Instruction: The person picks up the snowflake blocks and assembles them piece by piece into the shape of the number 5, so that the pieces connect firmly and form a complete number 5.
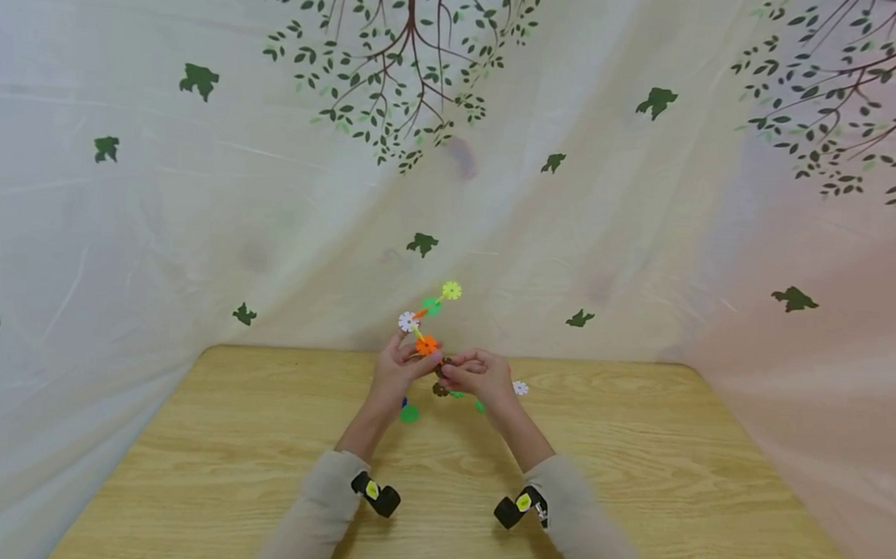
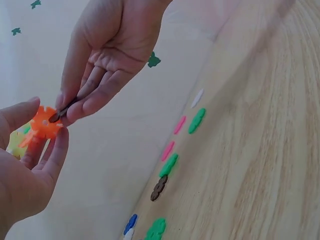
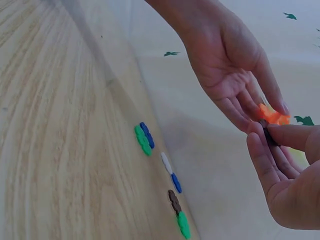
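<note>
My left hand (image 1: 394, 376) pinches an orange flower-shaped disc (image 2: 44, 123) between thumb and fingers. The disc ends a chain of slotted plastic discs that rises above that hand: a white disc (image 1: 406, 321), a green disc (image 1: 432, 307) and a yellow disc (image 1: 452, 290) at the top. Across from it, my right hand (image 1: 491, 380) grips a brown disc (image 3: 270, 137), edge-on in the left wrist view. The brown disc's rim meets the orange disc's edge, overlapping it there. Fingers cover much of the brown disc.
Loose discs lie on the wooden table (image 1: 259, 471) near its far edge: a green disc (image 1: 409, 414) by a blue disc (image 3: 147, 135), a brown disc (image 2: 159, 188), a white disc (image 1: 520, 388) and two pink discs (image 2: 180, 125). A leaf-printed curtain (image 1: 330, 224) hangs behind the table.
</note>
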The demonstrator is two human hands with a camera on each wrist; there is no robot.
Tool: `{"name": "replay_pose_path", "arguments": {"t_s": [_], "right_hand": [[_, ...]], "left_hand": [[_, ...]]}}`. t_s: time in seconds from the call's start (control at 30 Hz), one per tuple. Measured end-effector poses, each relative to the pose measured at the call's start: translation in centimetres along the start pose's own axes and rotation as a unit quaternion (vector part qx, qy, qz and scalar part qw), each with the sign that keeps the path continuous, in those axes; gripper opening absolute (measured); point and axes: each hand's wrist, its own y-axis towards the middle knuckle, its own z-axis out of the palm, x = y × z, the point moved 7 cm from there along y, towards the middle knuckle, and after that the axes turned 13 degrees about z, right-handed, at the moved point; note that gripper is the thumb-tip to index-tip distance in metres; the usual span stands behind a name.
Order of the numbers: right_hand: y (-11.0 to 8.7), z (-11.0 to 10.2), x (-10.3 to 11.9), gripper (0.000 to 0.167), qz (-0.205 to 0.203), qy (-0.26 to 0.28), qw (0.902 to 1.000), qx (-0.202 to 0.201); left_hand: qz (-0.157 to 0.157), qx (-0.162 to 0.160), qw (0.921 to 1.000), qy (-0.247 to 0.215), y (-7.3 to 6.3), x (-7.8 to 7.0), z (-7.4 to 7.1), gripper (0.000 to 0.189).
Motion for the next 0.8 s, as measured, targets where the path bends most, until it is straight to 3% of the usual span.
{"name": "replay_pose_path", "arguments": {"t_s": [0.23,0.4,0.63,0.8], "right_hand": [[-0.2,0.6,-0.3,0.014,0.001,0.011,0.9999,-0.004],[-0.1,0.8,-0.5,0.015,0.003,-0.001,1.0,-0.002],[-0.3,1.1,-0.3,0.02,0.006,-0.08,0.996,0.038],[-0.5,0.5,1.1,0.025,-0.005,-0.148,0.9873,0.059]], "left_hand": [[0.013,-0.015,0.9995,-0.023,0.0,0.2,0.5,0.066],[-0.005,-0.016,0.9992,-0.035,0.1,0.4,0.3,0.068],[-0.065,0.036,0.9966,-0.034,0.2,0.2,-0.5,0.068],[-0.075,0.068,0.9946,-0.02,0.4,0.0,-1.0,0.063]]}}
